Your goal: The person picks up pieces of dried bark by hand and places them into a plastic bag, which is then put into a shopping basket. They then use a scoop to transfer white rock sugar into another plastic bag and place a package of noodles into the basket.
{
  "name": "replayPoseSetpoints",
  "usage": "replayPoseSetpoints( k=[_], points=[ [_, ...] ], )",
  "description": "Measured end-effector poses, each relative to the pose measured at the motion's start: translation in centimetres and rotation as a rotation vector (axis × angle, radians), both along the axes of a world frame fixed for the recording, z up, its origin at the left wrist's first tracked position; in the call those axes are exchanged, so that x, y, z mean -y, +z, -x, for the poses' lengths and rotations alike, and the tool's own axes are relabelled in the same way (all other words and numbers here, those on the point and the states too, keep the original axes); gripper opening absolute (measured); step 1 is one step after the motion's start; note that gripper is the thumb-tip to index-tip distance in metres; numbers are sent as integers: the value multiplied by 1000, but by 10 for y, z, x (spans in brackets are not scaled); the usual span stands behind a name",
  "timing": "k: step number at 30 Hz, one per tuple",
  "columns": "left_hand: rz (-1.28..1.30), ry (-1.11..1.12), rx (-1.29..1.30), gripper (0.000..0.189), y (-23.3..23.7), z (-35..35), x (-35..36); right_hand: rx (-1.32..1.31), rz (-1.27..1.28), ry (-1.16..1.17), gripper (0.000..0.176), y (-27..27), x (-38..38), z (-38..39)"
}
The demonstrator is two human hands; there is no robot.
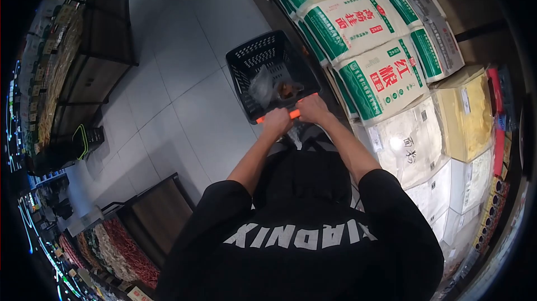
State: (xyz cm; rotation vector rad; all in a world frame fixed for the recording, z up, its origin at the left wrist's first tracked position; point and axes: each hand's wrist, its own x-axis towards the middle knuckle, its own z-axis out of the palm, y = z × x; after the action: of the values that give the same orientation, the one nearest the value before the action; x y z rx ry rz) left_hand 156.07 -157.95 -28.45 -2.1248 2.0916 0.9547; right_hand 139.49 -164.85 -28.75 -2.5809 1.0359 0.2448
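Observation:
Both hands grip the orange handle (pixel 295 114) of a black shopping basket cart (pixel 251 57) in front of me. My left hand (pixel 276 121) is wrapped round the handle's left part. Toward its right end, my right hand (pixel 313 108) is closed on the same handle. Inside the basket lie a clear plastic bag (pixel 260 86) and a bag with something brownish (pixel 286 89), whose contents I cannot make out. The basket's near side is partly hidden by my hands and forearms.
White and green noodle packs (pixel 383 80) are stacked along the right, with clear bins of flour (pixel 411 144) nearer me. Grey floor tiles (pixel 168 71) run ahead and left. Shelving (pixel 103 38) stands at the left, and a brown wooden display (pixel 156 214) at the lower left.

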Motion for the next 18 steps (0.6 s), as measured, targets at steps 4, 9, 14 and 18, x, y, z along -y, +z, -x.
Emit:
replayPoseSetpoints(
  k=[4, 9, 14, 18],
  points=[
    [3, 36, -24, 28, -5, 6, 10, -74, -21, 59, 19, 3, 20, 0],
    [5, 125, -76, 29, 2, 17, 25, -91, -22, 181, 20, 7, 54, 0],
    [-10, 341, -106, 32, 4, 37, 43, 14, 18, 126, 29, 11, 76, 6],
    [-35, 416, -118, 33, 10, 53, 61, 339, 267, -168, 49, 4, 76, 23]
  ],
)
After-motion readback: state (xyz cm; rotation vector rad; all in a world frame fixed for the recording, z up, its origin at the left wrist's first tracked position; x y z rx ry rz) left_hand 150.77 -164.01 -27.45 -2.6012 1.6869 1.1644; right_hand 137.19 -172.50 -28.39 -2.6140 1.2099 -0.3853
